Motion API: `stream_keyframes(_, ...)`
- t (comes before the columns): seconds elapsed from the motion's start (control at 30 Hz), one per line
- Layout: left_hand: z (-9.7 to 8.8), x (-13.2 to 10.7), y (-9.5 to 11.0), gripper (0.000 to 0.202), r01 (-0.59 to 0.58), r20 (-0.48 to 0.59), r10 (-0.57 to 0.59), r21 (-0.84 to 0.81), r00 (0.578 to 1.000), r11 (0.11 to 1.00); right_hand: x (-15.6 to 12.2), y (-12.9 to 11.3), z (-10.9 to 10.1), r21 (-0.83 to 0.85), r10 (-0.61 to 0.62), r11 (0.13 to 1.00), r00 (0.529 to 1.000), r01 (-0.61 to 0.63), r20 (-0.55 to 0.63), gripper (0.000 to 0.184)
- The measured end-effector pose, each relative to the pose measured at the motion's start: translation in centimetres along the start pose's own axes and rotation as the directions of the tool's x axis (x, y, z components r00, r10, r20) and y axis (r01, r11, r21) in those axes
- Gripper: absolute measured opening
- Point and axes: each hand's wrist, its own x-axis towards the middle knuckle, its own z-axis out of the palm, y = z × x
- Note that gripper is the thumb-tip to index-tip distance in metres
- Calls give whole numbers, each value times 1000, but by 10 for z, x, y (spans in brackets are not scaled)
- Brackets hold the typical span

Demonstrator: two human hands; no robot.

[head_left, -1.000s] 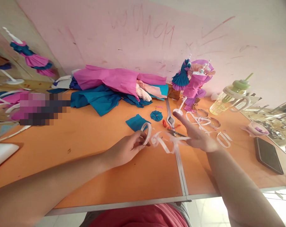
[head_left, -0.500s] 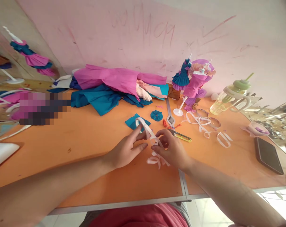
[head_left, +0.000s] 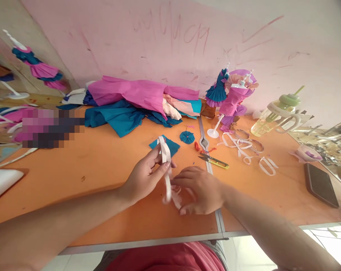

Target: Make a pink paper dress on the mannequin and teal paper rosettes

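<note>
My left hand (head_left: 149,171) is closed on a white band (head_left: 165,152) curved like a headband, pinching it between thumb and fingers. The band hangs down over the orange table, its lower end blurred. My right hand (head_left: 200,190) is palm down close beside it, thumb apart from the fingers. Loose pale ribbon (head_left: 176,197) curls between that thumb and the fingers, partly hidden; I see no firm grip on it. Just beyond my left hand lies a teal cloth square (head_left: 172,146). A gathered teal rosette (head_left: 186,137) and yellow-handled thread snips (head_left: 215,162) are farther off.
Pink cloth (head_left: 131,92) and teal cloth (head_left: 116,116) are piled along the wall. Small dressed stands (head_left: 212,133), ribbon coils (head_left: 268,165), a drink bottle (head_left: 274,114) and a phone (head_left: 320,184) occupy the right. A metal strip (head_left: 219,222) crosses the orange table (head_left: 102,218).
My left hand has shifted slightly left with the band, which now hangs more upright. My right hand has come off the band and moved down toward me, its fingers spreading.
</note>
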Motion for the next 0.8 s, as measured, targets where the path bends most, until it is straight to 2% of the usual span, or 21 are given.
stream_keyframes(0.03,0,-1,0,39,3,2,-3,41,1000,999,-1,1,-4,-6,13,1000,995,-14,-102,46)
stream_keyframes(0.07,1,-2,1,32,8,9,-9,85,1000,996,-3,3,-8,-40,44,998,968,-56,-246,37)
stream_keyframes(0.13,3,-4,2,23,10,51,-18,156,999,988,-6,3,-10,-158,49,976,860,-149,-508,18)
stream_keyframes(0.17,5,-6,2,20,7,88,-22,170,996,985,-7,3,-10,-233,3,959,822,-164,-569,13)
stream_keyframes(0.2,7,-8,3,17,1,134,-24,170,991,985,-8,2,-8,-308,-63,940,810,-148,-583,15)
stream_keyframes(0.27,11,-13,4,15,-10,226,-23,145,974,989,-9,0,-2,-409,-171,910,832,-72,-528,24)
stream_keyframes(0.3,13,-15,4,16,-10,262,-25,132,965,991,-9,-1,1,-424,-186,904,844,-54,-504,27)
stream_keyframes(0.47,18,-22,1,36,31,334,-48,57,941,998,-8,-2,8,-388,-153,920,873,-44,-463,24)
stream_keyframes(0.6,17,-23,3,42,76,364,-55,-44,930,996,-7,-3,8,-408,-156,912,888,-39,-433,21)
stream_keyframes(0.67,17,-23,5,40,106,375,-66,-89,925,990,-6,-4,9,-425,-155,904,888,-50,-434,18)
stream_keyframes(0.8,17,-21,8,21,132,379,-84,-101,922,986,-4,-5,9,-412,-120,907,877,-94,-464,12)
